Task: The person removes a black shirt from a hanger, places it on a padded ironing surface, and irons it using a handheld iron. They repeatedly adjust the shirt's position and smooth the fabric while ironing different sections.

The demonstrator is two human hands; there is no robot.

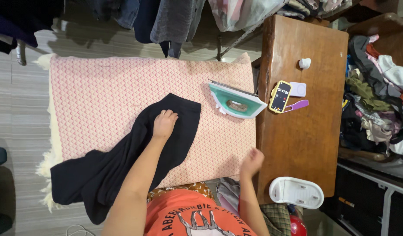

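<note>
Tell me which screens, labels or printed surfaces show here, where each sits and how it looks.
Phone: on the wooden table right of the iron, upright oblong, yellow case, dark lit screen.
Shirt print: on the person's orange shirt at the bottom edge, pale lettering around a graphic.
No packages or signs.

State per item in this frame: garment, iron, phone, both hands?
Black garment: spread on the pink ironing cover, partly hanging off its edge.
Iron: standing on its heel, unheld.
Phone: screen lit, on the wooden table.
Left hand: pressed flat on the garment.
Right hand: blurred, holding nothing.
</note>
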